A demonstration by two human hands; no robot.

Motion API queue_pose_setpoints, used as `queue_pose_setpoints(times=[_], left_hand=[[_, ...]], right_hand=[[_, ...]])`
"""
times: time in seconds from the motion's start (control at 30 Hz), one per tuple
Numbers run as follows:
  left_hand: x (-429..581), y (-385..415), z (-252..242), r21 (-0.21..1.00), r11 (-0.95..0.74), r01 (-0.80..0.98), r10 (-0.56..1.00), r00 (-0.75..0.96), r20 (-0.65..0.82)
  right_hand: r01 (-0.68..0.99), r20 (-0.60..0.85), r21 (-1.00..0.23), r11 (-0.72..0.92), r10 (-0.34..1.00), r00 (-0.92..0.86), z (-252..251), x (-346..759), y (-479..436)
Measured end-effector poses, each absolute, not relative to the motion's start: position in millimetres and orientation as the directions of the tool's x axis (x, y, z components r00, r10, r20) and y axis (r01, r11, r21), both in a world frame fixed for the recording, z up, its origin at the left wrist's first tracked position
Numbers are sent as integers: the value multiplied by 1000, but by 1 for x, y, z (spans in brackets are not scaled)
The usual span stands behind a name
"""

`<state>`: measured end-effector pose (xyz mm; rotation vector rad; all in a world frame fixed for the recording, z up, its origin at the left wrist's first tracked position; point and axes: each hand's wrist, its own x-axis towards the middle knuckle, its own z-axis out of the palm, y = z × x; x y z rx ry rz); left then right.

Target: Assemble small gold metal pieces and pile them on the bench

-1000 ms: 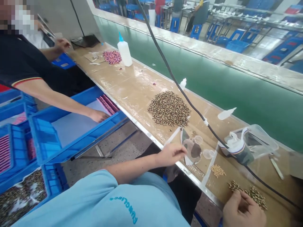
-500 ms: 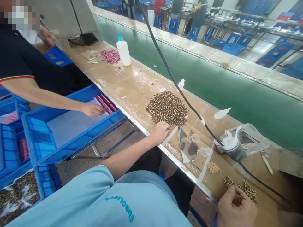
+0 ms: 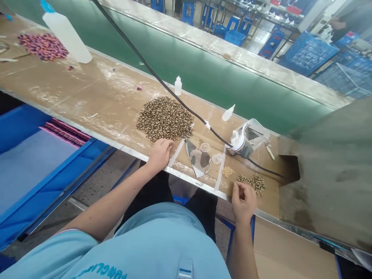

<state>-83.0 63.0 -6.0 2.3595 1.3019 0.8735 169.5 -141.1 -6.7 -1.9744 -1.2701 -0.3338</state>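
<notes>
At the near edge of a large heap of small dark-and-gold bead-like pieces (image 3: 165, 118) rests my left hand (image 3: 159, 154), its fingers curled together. Whatever lies between those fingertips is hidden. My right hand (image 3: 244, 199) is by the table's front edge, thumb and fingers bent into a pinch. Any piece in that pinch is too small to make out. Just beyond it lies a small group of the same dark-and-gold pieces (image 3: 258, 183). A little pile of pale tan beads (image 3: 228, 171) sits to its left.
Between my hands lie a patterned scrap (image 3: 200, 159) and a clear round lid (image 3: 217, 158). Behind are small white bottles (image 3: 178, 86), a cup (image 3: 242, 145) and a clear tray (image 3: 258, 131). A black cable (image 3: 162, 82) crosses the table. A blue crate (image 3: 55, 170) stands left.
The view has swung to the right, and the co-worker on the left has left the picture. Both my hands stay near the same piles, fingers still bent.
</notes>
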Motion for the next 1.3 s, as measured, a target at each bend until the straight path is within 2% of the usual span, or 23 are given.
queue_pose_setpoints(times=[0.1,0.23,0.5,0.7,0.9,1.1,1.3], left_hand=[[-86,61,-4,606,-508,612,861,357,362],[-86,57,-3,650,-478,591,878,309,365],[-86,57,-4,721,-439,536,898,258,356],[-85,57,-1,702,-448,553,893,253,371],[-85,56,0,679,-456,576,890,283,358],[-83,57,3,649,-461,605,887,323,329],[-81,57,2,631,-440,639,898,286,335]], right_hand=[[853,508,-453,-257,712,485,-6,167,-138],[816,449,-491,-307,713,538,-7,165,-132],[774,424,-517,-365,677,602,-9,156,-122],[789,428,-510,-343,694,579,-10,158,-123],[781,400,-563,-269,739,542,-8,162,-132],[745,349,-600,-292,742,573,-2,164,-138],[712,325,-654,-254,756,568,-1,168,-137]])
